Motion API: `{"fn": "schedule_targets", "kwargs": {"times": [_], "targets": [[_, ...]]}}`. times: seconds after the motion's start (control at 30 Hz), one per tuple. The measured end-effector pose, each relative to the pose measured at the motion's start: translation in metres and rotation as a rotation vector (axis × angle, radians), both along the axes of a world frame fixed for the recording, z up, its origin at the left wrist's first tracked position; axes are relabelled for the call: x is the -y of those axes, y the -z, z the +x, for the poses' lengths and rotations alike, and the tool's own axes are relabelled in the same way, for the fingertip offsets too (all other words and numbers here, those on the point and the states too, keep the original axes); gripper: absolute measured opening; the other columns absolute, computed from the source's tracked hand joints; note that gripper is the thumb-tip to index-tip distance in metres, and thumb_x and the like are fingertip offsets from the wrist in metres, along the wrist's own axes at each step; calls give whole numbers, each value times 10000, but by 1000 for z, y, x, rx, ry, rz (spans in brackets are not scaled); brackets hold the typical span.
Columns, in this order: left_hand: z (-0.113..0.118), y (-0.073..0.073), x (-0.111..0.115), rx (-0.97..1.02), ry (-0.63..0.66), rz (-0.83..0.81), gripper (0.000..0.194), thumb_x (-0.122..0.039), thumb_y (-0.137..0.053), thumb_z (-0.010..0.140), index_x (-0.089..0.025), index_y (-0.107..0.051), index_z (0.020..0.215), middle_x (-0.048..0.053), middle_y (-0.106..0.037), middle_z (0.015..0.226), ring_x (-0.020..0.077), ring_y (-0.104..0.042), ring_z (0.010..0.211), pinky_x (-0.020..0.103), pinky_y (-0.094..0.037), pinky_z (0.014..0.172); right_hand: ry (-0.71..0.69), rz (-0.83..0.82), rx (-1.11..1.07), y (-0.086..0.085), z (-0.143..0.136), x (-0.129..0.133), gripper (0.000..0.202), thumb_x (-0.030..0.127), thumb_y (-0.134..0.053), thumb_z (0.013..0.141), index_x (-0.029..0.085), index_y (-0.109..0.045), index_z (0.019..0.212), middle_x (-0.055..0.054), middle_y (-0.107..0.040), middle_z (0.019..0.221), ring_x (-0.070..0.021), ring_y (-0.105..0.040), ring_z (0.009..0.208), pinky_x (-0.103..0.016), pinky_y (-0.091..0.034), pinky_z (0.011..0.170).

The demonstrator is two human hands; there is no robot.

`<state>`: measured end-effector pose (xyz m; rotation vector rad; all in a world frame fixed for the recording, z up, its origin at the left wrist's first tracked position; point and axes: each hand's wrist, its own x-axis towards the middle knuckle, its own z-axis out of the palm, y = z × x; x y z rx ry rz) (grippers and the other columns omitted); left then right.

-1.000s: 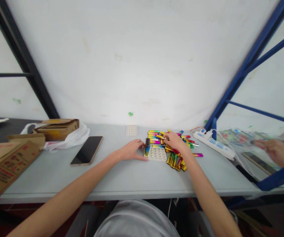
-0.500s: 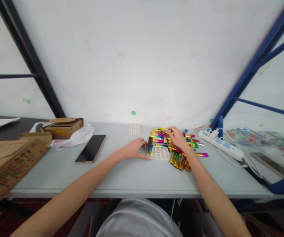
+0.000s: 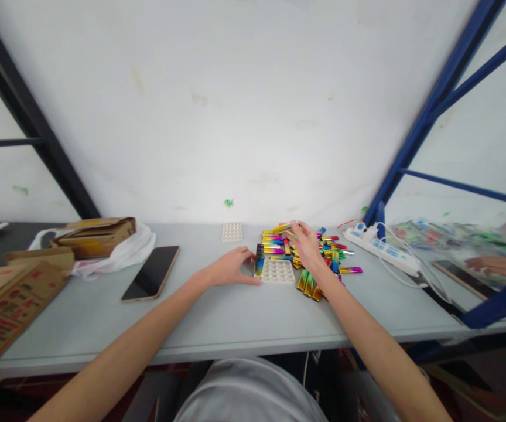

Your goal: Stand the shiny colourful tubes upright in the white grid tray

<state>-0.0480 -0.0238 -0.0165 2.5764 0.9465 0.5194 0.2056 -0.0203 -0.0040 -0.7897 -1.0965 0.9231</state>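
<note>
A white tray with rows of round pockets (image 3: 280,272) lies on the table in front of me. Along its left edge stands a row of shiny upright pieces with black tops (image 3: 259,261), which look like lighters. My left hand (image 3: 234,267) curves around that end, thumb and fingers apart, with the thumb by the tray's near corner. To the right spreads a pile of metallic, many-coloured lighters (image 3: 309,284). Over the pile's far side, my right hand (image 3: 306,243) pinches a gold lighter (image 3: 281,227) lying almost level.
A second white tray (image 3: 232,231) lies near the wall. Left are a phone (image 3: 151,273), a cardboard box (image 3: 99,237) on a white plastic bag (image 3: 141,249), and a larger carton (image 3: 18,310). Right are a power strip with cables (image 3: 385,252) and another person's hand (image 3: 494,266).
My right hand has picked a gold lighter up from the pile and raised it slightly. The left hand keeps its place by the tray. The whole view has shifted a little.
</note>
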Motion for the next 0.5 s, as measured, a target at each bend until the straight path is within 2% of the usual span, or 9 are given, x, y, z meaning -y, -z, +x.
{"fn": "schedule_targets", "kwargs": {"times": [0.13,0.23,0.3,0.37,0.43,0.5], "targets": [[-4,-5,0,-29,-8,14,641,-699,-784,724,-161,-714,1066,108,-691,1013,305,-666,923,380,-528,842,-60,-42,-42,-5,-10,8,488,677,-756,809,253,-528,884,-29,-740,823,-203,-717,781,-326,-611,705],[-6,-6,0,-47,-22,29,604,-685,-777,726,-172,-712,1038,101,-694,999,298,-667,892,374,-524,804,-121,-32,23,-3,-13,11,460,669,-726,839,264,-535,944,48,-628,672,-141,-605,582,-280,-568,600],[-6,-5,-1,-48,-28,40,586,-680,-775,729,-175,-703,1018,98,-693,994,295,-665,889,375,-522,805,-169,-53,74,-2,-15,12,452,667,-718,848,271,-542,977,92,-527,621,-95,-444,459,-228,-465,474],[-6,-3,-2,-50,-31,46,579,-673,-773,739,-171,-690,1017,101,-690,998,294,-662,893,378,-522,814,-216,-92,97,-2,-15,13,475,691,-724,833,272,-542,963,110,-439,602,-70,-302,415,-194,-311,392],[-6,-1,-2,-51,-35,53,572,-665,-773,745,-168,-677,1012,106,-687,1002,294,-658,898,381,-520,821,-263,-138,107,-2,-17,14,528,761,-681,830,256,-535,874,105,-360,575,-69,-238,414,-198,-205,378],[-5,2,-3,-47,-39,66,557,-662,-773,744,-172,-667,986,106,-687,993,297,-655,903,385,-516,827,-284,-182,121,-2,-18,15,625,848,-562,853,243,-475,724,94,-273,533,-77,-197,416,-219,-172,378]]}}
